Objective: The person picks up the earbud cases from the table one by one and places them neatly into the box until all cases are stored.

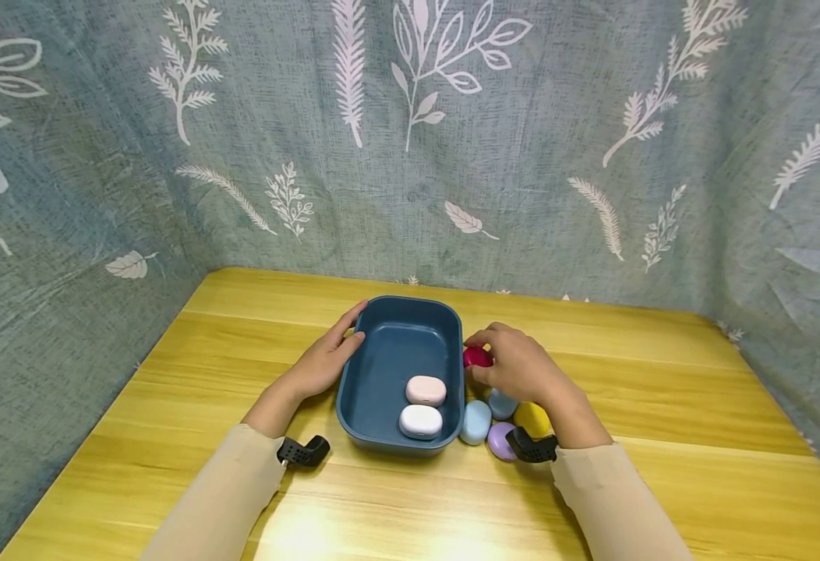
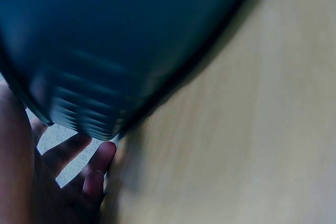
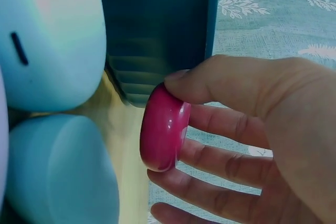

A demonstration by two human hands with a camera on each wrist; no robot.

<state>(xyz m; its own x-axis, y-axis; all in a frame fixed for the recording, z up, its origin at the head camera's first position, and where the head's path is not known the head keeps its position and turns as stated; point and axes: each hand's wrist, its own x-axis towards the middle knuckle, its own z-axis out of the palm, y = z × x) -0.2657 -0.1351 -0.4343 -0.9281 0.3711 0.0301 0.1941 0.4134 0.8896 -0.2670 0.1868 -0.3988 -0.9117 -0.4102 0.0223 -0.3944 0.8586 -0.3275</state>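
A deep blue rectangular bin with rounded corners stands on the table. Along its left wall rests my left hand, fingertips and thumb at the rim; the left wrist view shows the fingers against its ribbed outer side. Just off the right wall, my right hand pinches a glossy red earbud case between thumb and fingers. Inside the bin, a pale pink earbud case and a white earbud case lie at the near right.
Right of the bin, partly under my right wrist, cluster two light blue cases, a lilac case and a yellow case. The wooden table ends at a patterned curtain behind and at the sides.
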